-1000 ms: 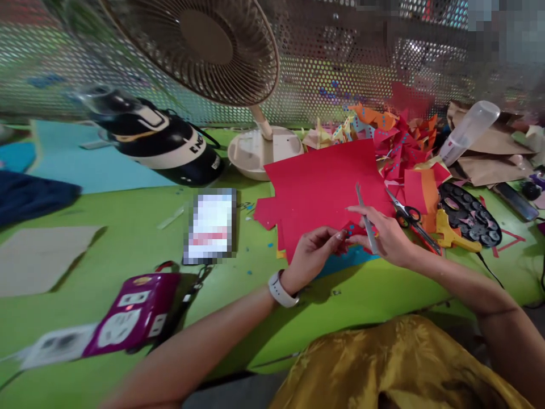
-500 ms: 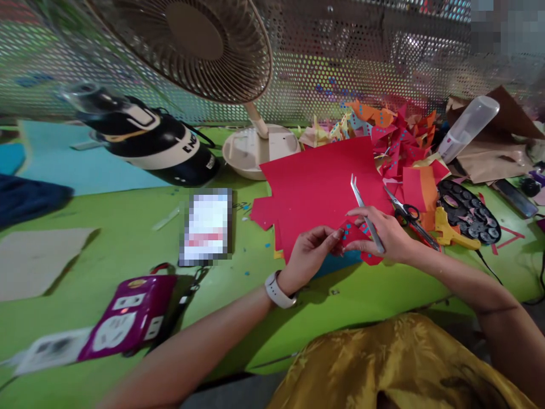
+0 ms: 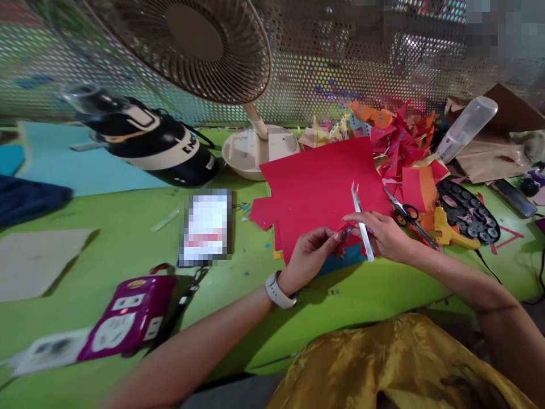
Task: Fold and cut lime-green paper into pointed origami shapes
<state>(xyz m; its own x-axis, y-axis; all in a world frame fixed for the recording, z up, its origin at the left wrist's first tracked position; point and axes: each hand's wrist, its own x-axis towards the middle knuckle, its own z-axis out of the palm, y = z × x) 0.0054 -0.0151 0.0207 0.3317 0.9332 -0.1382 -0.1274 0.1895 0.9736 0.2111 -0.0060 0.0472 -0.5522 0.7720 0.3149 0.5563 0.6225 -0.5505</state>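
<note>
My left hand, with a pale watch at the wrist, pinches a small red paper piece dotted with blue. Metal tweezers are in my right hand, their tips pointing away from me and apart. That hand's fingers also reach the far edge of the dotted piece, which they partly cover. Beneath both hands lies a large red paper sheet, with blue paper showing under its near side. Black-handled scissors rest right of my right hand.
A fan and a black bottle stand behind. Cut paper strips are heaped at the back right. A yellow glue gun and black palette lie right; a phone and purple pouch lie left.
My right hand has turned, and the tweezers' near end has swung left and toward me. Its fingers now cover more of the dotted paper. My left hand stays nearly in place.
</note>
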